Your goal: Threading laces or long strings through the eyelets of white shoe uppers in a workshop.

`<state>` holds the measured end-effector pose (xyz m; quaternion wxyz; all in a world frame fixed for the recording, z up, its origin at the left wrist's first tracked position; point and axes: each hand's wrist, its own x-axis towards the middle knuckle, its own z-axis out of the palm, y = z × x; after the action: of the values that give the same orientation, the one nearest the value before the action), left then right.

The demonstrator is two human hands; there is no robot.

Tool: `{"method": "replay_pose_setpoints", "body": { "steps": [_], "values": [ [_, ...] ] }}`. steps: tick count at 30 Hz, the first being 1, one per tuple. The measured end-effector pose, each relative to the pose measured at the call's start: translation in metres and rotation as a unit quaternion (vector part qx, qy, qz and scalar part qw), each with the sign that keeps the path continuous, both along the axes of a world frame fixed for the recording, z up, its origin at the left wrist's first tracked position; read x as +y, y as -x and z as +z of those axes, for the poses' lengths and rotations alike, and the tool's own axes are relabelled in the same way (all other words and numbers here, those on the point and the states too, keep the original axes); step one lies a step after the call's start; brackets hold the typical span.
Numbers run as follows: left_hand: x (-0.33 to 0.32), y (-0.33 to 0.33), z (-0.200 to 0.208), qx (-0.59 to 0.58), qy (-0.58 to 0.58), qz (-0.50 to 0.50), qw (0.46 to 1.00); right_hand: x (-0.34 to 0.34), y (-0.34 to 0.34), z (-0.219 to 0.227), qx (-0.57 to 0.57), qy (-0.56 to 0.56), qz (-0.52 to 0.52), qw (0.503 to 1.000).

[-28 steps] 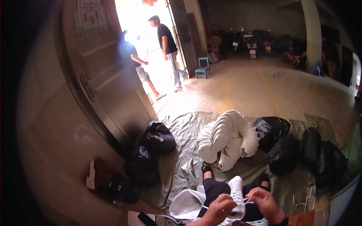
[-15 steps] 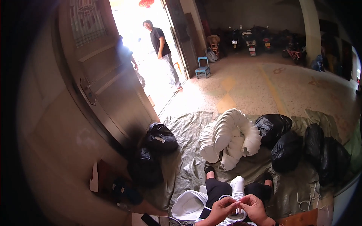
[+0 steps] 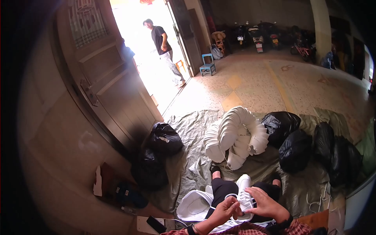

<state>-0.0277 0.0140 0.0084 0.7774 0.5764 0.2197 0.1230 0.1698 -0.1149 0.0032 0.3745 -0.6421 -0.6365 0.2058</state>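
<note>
A white shoe upper (image 3: 244, 185) with laces lies lengthwise over my lap, between my dark-trousered knees. My left hand (image 3: 225, 210) is at its left side, thumb and fingers pinched together on what looks like a thin white lace (image 3: 231, 195). My right hand (image 3: 265, 204) arches over the upper's right side, its fingertips on the white material and its thumb lower down, gripping it. More white pieces (image 3: 192, 206) are heaped beside my left leg. Beyond my feet, a large coil of stacked white pieces (image 3: 239, 135) lies strung together on the sheet.
A grey-green sheet (image 3: 192, 156) covers the floor. Black bags (image 3: 295, 150) stand at the right, and more black bags (image 3: 166, 139) by the door (image 3: 113, 86). A dark phone-like object (image 3: 156, 225) lies near my left. A person (image 3: 160, 43) stands in the doorway; a blue chair (image 3: 207, 64) is nearby.
My hands, pinched together over the upper before, have separated; the right has opened out over its right side and the left is slightly lower left. The person in the doorway has turned.
</note>
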Motion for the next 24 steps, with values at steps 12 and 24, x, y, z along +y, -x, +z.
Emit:
{"method": "replay_pose_setpoints", "body": {
  "steps": [12,24],
  "values": [
    [0.014,0.04,0.17,-0.297,-0.316,-0.309,0.847,0.007,0.002,-0.036,0.014,-0.017,-0.042,0.999],
    [0.036,-0.021,0.018,0.108,-0.431,-0.029,0.896,-0.018,0.051,-0.013,0.048,-0.036,0.095,0.994]
  ]
}}
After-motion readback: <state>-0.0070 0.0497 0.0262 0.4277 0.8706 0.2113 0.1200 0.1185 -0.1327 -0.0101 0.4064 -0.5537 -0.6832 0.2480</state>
